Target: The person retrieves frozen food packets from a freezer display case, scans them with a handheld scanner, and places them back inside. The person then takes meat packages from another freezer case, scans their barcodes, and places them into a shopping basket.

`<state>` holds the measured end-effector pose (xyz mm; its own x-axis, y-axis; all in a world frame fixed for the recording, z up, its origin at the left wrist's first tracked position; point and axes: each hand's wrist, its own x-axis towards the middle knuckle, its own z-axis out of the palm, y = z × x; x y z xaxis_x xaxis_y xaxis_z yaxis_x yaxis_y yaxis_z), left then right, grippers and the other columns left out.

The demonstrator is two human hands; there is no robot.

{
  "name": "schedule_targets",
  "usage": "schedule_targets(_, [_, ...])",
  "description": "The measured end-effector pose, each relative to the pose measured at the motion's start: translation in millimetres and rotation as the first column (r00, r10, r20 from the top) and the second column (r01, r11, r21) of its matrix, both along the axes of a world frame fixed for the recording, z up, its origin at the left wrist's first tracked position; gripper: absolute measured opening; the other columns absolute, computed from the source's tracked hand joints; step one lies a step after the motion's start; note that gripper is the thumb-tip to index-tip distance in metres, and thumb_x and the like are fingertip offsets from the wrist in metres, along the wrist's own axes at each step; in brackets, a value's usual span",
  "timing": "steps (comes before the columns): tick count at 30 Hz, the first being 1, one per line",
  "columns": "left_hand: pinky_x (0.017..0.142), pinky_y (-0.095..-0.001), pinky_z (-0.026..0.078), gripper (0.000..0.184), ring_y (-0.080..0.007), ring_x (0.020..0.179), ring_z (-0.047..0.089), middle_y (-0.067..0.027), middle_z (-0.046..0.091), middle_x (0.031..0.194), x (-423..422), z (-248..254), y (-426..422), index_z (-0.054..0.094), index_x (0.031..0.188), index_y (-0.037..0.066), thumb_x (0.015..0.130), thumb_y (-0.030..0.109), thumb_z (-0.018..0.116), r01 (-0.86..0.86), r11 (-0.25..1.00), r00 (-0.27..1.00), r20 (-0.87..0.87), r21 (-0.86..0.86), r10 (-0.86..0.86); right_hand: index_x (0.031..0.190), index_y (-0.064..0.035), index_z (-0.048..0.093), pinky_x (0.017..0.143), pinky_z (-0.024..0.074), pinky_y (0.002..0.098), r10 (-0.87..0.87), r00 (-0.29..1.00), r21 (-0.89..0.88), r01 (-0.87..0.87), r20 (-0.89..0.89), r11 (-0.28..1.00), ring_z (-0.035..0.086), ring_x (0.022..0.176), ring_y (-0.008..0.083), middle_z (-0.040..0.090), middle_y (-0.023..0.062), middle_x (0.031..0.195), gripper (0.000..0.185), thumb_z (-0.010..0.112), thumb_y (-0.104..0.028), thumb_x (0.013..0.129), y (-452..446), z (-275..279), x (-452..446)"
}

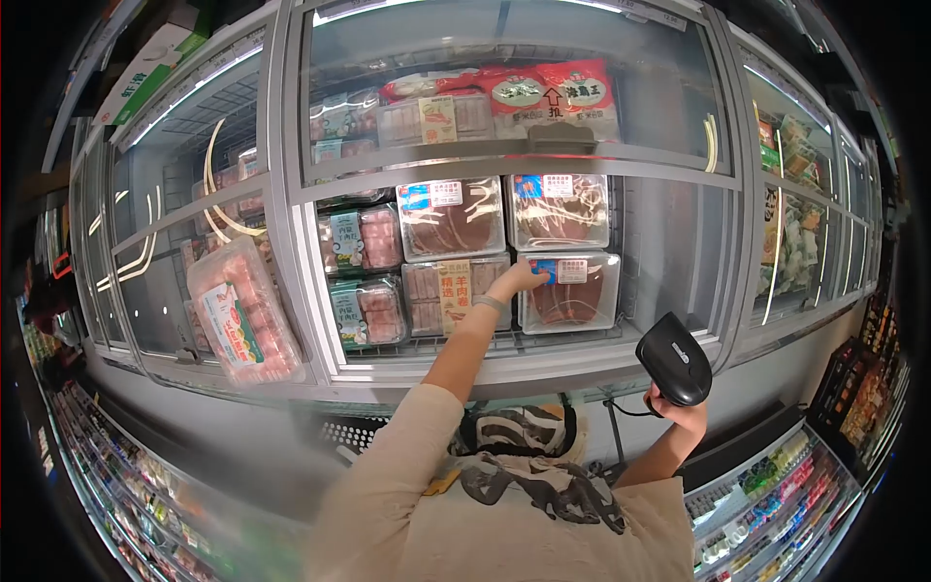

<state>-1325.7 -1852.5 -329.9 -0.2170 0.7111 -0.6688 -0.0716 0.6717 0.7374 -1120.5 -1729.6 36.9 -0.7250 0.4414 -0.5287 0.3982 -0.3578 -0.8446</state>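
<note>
My left hand reaches into the open freezer and touches the upper left corner of a clear meat tray with a blue and white label; its fingers are bent together, and whether they grip the tray is hard to see. Similar trays lie behind and to the left. A meat roll pack with an orange label lies under my left wrist. My right hand is closed round the handle of a black scanner, held over the freezer's front edge at the right.
Smaller green-labelled packs fill the freezer's left side. A large meat pack lies on the neighbouring freezer's glass. The sliding lid's handle crosses above the opening, with red bags under the glass. Shelves of goods stand lower right.
</note>
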Motion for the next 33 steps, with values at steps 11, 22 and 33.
schedule_targets(11, [0.080, -0.0407, 0.037, 0.076, -0.0297, 0.104, 0.040, -0.0153, 0.039, 0.114, -28, 64, -6, 0.028, 0.118, 0.003, 0.062, 0.044, 0.061, -0.019, 0.981, 0.954, 0.289, -0.191, 0.075, 0.098, 0.0045, 0.046, 0.052, 0.0437, 0.0288, 0.096, 0.995, 0.013, -0.096, 0.014, 0.995, 0.047, 0.059, 0.0147, 0.047, 0.0066, 0.069, 0.043, 0.055, 0.006, 0.056, 2, -7, -17])
schedule_targets(22, [0.088, -0.0487, 0.029, 0.051, -0.0283, 0.106, 0.041, -0.0124, 0.048, 0.103, -143, 111, -201, 0.049, 0.098, 0.005, 0.057, 0.029, 0.068, 0.020, 0.722, 0.675, -0.523, -0.692, -0.520, 0.094, 0.0040, 0.047, 0.051, 0.0399, 0.0275, 0.094, 0.994, -0.042, -0.092, 0.057, 0.995, 0.046, 0.058, 0.0139, 0.047, 0.0057, 0.069, 0.039, 0.054, 0.005, 0.055, -5, -7, -27])
schedule_targets(33, [0.087, -0.0443, 0.031, 0.054, -0.0278, 0.101, 0.045, -0.0106, 0.051, 0.100, -130, 94, -216, 0.045, 0.107, 0.014, 0.057, 0.013, 0.065, 0.268, 0.754, 0.690, -0.426, -0.600, -0.585, 0.100, 0.0044, 0.046, 0.052, 0.0406, 0.0295, 0.100, 0.995, -0.046, -0.100, 0.006, 0.994, 0.046, 0.059, 0.0147, 0.047, 0.0067, 0.069, 0.045, 0.053, 0.005, 0.056, -6, -8, -29])
